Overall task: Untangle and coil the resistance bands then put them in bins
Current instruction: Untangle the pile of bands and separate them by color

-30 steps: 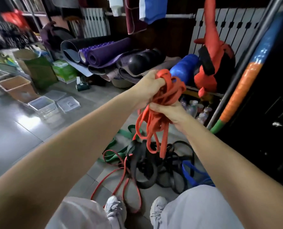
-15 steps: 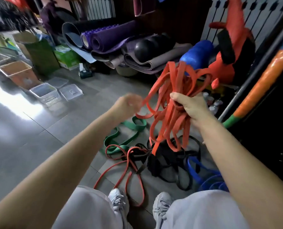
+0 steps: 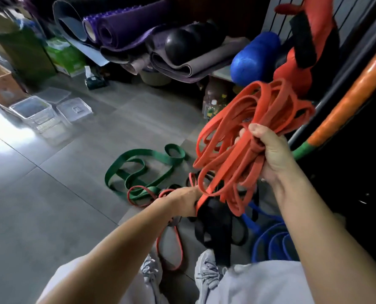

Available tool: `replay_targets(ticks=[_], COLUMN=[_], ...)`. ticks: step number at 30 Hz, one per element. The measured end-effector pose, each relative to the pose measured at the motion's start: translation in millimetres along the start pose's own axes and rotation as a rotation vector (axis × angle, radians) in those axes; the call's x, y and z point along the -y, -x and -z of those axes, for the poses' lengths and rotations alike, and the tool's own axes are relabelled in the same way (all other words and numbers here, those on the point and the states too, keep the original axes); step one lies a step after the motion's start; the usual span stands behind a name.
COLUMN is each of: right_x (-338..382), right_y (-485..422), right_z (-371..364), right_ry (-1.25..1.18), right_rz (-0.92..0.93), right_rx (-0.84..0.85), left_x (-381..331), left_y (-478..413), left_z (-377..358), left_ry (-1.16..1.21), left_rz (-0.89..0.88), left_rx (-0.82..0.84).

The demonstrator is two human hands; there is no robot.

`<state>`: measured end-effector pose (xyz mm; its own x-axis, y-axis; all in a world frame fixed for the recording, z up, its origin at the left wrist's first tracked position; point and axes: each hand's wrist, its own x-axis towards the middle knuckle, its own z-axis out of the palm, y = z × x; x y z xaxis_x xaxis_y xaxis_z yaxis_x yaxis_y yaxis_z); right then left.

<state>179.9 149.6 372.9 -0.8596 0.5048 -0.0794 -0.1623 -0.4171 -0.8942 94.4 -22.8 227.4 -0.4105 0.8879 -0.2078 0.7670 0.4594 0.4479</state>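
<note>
The right hand (image 3: 272, 152) grips a tangled bundle of orange bands (image 3: 237, 137). The left hand (image 3: 182, 201), lower down, pinches one hanging strand.

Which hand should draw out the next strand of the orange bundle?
Left. The left hand sits low at a strand hanging from the orange bundle, apparently gripping it; the right hand is occupied clamping the bundle's middle.

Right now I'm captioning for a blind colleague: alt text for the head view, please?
The right hand grips a tangled bundle of orange bands; the left hand holds one strand hanging below it. A green band, black bands and blue bands lie on the floor near the shoes, with clear bins further left.
</note>
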Motion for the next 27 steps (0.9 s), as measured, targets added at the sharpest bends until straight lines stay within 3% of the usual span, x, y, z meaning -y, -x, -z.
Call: replay_targets(ticks=[5, 8, 11, 13, 17, 21, 25, 27], right_x=[9.2, 3.3, -9.1, -19.5, -39.0, -55.4, -69.0, -71.4], right_y=[-5.6, -0.9, 2.4, 1.4, -3.1, -17.0, -30.4, -34.0], right_z=[25.1, 35.0, 39.8, 44.0, 55.4, 65.6, 81.5, 87.8], right_ry=[-0.145, -0.083, 0.165, 0.403, 0.71, 0.866, 0.868, 0.85], right_rz=[-0.038, -0.017, 0.042, 0.041, -0.033, -0.068, -0.17, -0.193], right_rx=[-0.121, -0.178, -0.208, -0.198, -0.144, -0.246, -0.441, -0.505], left_x=[-11.3, 5.0, 24.9, 28.3, 28.5, 34.9, 20.8, 18.6], left_y=[-7.4, -5.3, 1.1, -0.3, -1.7, 11.7, 29.4, 32.9], left_z=[-7.1, 10.5, 38.0, 52.2, 74.5, 92.6, 110.3, 112.4], left_ry=[0.3, 0.125, -0.03, -0.005, 0.103, 0.31, 0.8, 0.91], left_rz=[0.084, 0.155, 0.298, 0.407, 0.451, 0.429, 0.202, 0.206], left_rx=[0.166, -0.025, -0.168, -0.214, -0.304, -0.465, -0.45, -0.481])
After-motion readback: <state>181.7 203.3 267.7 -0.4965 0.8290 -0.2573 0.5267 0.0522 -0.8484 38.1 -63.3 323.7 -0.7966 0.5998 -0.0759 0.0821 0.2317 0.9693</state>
